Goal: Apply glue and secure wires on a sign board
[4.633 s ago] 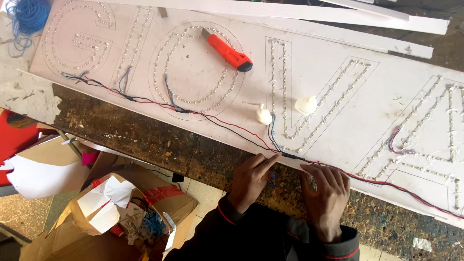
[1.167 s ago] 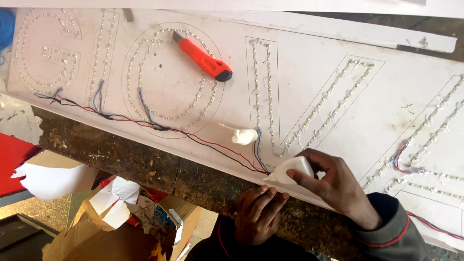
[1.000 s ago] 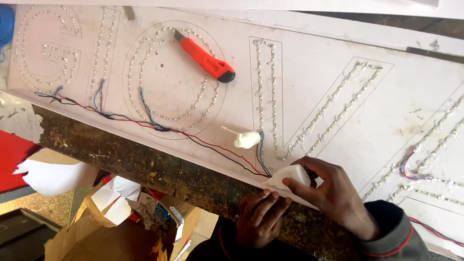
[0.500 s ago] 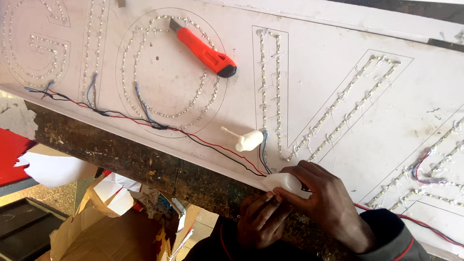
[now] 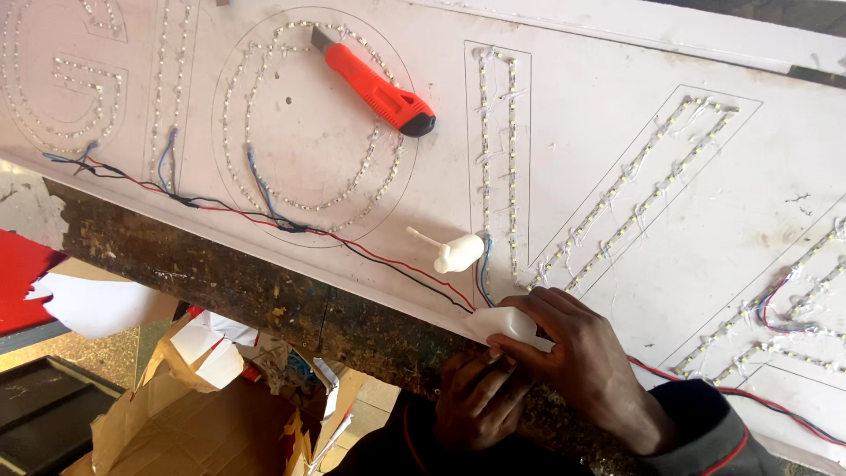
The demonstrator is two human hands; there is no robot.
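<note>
A worker's right hand (image 5: 586, 370) pinches a small white bottle (image 5: 507, 324) at the near edge of the white sign board (image 5: 617, 132), beside the red and black wires (image 5: 397, 269). The left hand (image 5: 476, 401) curls beneath, fingers bent against the edge. The gluing step appears under way; next calls for a steady squeeze.

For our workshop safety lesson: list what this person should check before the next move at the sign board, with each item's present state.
1. Right hand grips the small white bottle: ok.
2. Left hand steadies at the board's edge: ok.
3. Red and black wires clear of the hands: not ok, they run right beside them.
4. Orange utility knife blade retracted: not ok, metal tip shows.
5. Loose white nozzle cap within reach: ok.
</note>
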